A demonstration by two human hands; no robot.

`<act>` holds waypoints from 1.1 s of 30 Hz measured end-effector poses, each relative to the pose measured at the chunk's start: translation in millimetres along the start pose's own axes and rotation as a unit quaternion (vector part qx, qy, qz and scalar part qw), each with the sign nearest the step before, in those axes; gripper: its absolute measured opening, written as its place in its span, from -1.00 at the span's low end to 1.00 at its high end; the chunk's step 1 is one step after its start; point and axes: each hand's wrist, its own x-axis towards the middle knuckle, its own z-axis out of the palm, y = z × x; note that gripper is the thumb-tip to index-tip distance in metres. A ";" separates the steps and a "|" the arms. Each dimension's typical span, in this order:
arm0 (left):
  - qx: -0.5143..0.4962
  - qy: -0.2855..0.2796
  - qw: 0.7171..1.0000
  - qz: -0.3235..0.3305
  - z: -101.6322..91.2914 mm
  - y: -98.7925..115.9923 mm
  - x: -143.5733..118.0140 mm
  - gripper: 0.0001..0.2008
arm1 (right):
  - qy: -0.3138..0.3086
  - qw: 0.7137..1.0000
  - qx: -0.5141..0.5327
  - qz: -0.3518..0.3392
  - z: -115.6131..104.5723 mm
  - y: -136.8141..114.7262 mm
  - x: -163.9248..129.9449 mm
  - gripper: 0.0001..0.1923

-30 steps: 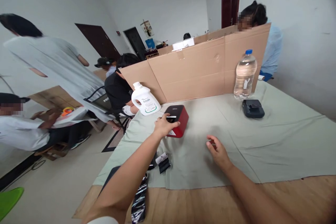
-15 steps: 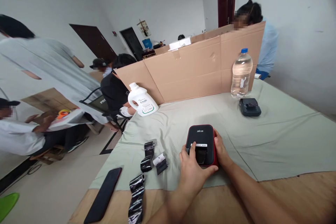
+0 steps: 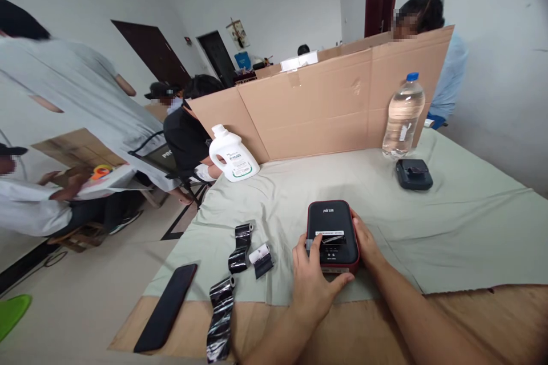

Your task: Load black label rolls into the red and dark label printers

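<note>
label printer (image 3: 333,234): lies flat on green cloth (image 3: 449,228), near table front edge | left hand (image 3: 314,282): wrapped on its near-left corner, finger on top | right hand (image 3: 366,242): fingers closed against its right side | ribbon rolls (image 3: 248,248) just to the left | phone (image 3: 166,307) further left

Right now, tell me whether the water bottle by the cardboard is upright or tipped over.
Upright. The water bottle stands on its base on the cloth, blue cap on top, against the cardboard divider.

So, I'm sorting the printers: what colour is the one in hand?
Black top, red sides on the printer; the head view shows it.
</note>
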 end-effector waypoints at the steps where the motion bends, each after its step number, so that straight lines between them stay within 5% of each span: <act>1: -0.009 0.003 1.000 0.011 -3.0 -0.9 -0.4 -0.25 | 0.008 1.000 0.015 0.015 -1.4 -6.4 -1.1 -0.37; 4: -0.077 0.030 0.996 0.030 -12.8 -4.9 6.1 -0.54 | 0.015 0.999 0.007 -0.032 -7.7 -26.3 -7.6 -0.44; 9: -0.195 0.033 0.978 -0.058 -27.1 -15.2 37.2 -0.67 | -0.084 0.973 -0.076 -0.199 -15.8 -45.6 -18.3 -0.47; 15: -0.290 -0.116 0.948 -0.058 -28.7 -26.3 60.5 -0.45 | -0.120 0.954 -0.147 -0.234 -12.5 -48.1 -18.8 -0.77; 20: -0.336 -0.167 0.925 -0.061 -23.7 -28.8 67.6 -0.28 | -0.101 0.959 -0.148 -0.220 -8.3 -47.5 -19.6 -0.91; 33: -0.371 -0.178 0.911 -0.005 -15.5 -34.5 69.2 -0.09 | -0.087 0.981 -0.089 -0.149 -3.2 -39.1 -26.5 -0.08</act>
